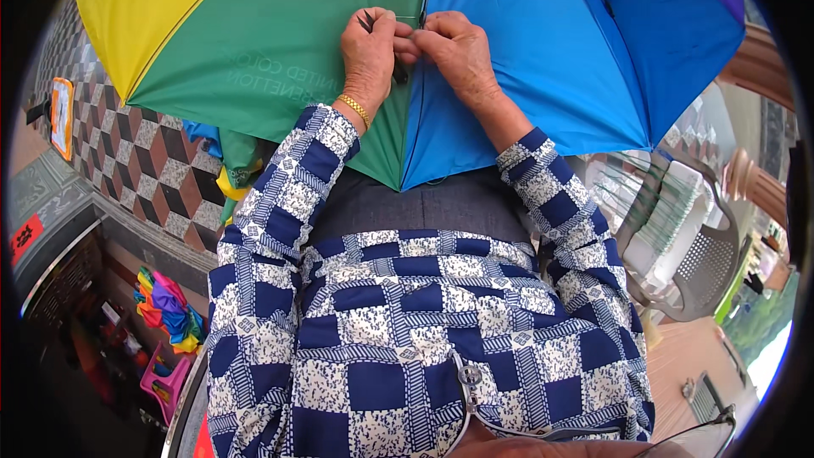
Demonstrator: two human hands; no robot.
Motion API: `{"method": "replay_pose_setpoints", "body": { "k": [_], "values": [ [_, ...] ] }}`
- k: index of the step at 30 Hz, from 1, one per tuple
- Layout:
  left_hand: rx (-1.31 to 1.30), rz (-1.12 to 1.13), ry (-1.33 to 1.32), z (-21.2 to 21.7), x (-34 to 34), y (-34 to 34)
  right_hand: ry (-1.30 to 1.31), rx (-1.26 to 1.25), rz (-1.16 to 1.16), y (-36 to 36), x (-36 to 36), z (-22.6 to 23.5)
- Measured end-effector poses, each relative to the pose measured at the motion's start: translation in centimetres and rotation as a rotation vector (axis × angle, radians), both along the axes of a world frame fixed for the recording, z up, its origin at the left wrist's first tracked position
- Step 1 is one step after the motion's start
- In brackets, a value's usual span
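Note:
An opened umbrella (280,51) with yellow, green, blue and purple panels spreads across my lap, its inner side and thin dark ribs facing me. My left hand (370,51) is closed at the green panel, with a black pointed tool (366,22) tucked in it, like small thread scissors. A fine pale line, thread or needle (407,17), runs from its fingertips to the rib. Against that rib, where green meets blue, my right hand (460,53) pinches, thumb and forefinger together. The fingers hide what exactly lies between them.
To the right stands a grey plastic chair (708,246) bearing a bundle of thin whitish-green rods (657,212). At lower left are a folded multicoloured umbrella (171,309) and a pink plastic stool (165,377). Patterned tiles (161,157) cover the floor at left.

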State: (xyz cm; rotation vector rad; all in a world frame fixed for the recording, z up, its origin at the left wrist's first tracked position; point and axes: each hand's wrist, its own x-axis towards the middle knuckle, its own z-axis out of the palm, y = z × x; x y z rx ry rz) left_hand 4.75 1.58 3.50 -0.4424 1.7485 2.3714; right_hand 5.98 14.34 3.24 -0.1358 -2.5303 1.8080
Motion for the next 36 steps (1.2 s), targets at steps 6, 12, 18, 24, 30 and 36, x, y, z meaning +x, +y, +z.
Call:
{"method": "replay_pose_setpoints", "body": {
  "k": [6, 12, 18, 24, 30, 36],
  "values": [
    [0.079, 0.035, -0.028, -0.3, -0.1, 0.3, 0.002, -0.123, 0.080, 0.8, 0.0, 0.1],
    [0.012, -0.006, -0.024, 0.0, 0.1, 0.4, -0.013, -0.141, 0.083, 0.9, -0.1, 0.0],
    [0.020, 0.002, -0.020, -0.3, 0.1, 0.6, -0.013, -0.142, 0.085, 1.0, 0.0, -0.1],
    [0.024, 0.018, -0.015, -0.2, 0.2, 0.6, -0.061, -0.199, 0.073, 0.9, 0.0, 0.1],
    [0.015, 0.008, -0.009, -0.4, 0.1, 0.7, -0.051, -0.191, 0.066, 1.0, 0.1, -0.1],
    [-0.060, -0.049, -0.016, -0.2, 0.0, 0.7, 0.090, -0.048, 0.096, 1.2, -0.2, -1.3]
  ]
}}
